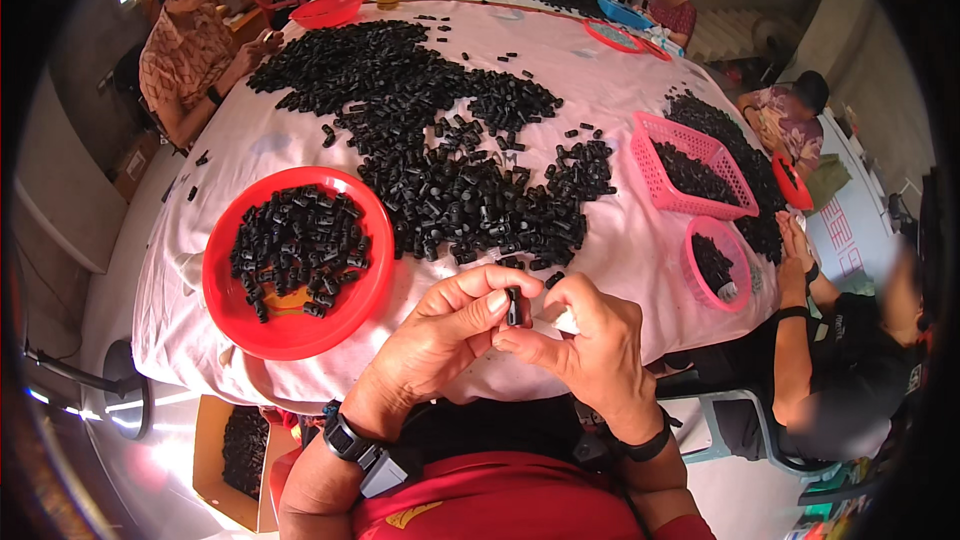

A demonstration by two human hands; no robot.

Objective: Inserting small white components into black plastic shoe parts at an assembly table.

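Over the near edge of the table, my two hands are close together. My left hand [440, 325] pinches a small black cylindrical plastic part [514, 307] upright between thumb and fingers. Beside it, my right hand [598, 345] is closed, fingers curled toward the thumb; a whitish bit [566, 321] shows among them, too small to name. Just beyond my hands spreads a big pile of similar black parts [470, 195]. A red round tray [383, 275] to the left holds many more of them.
A pink cloth [600, 240] covers the table. To the right are a pink basket [735, 170] and a pink bowl [692, 265] with black parts. A cardboard box [205, 460] stands below left. Several people sit around; one person's hands [795, 245] are at the right edge.
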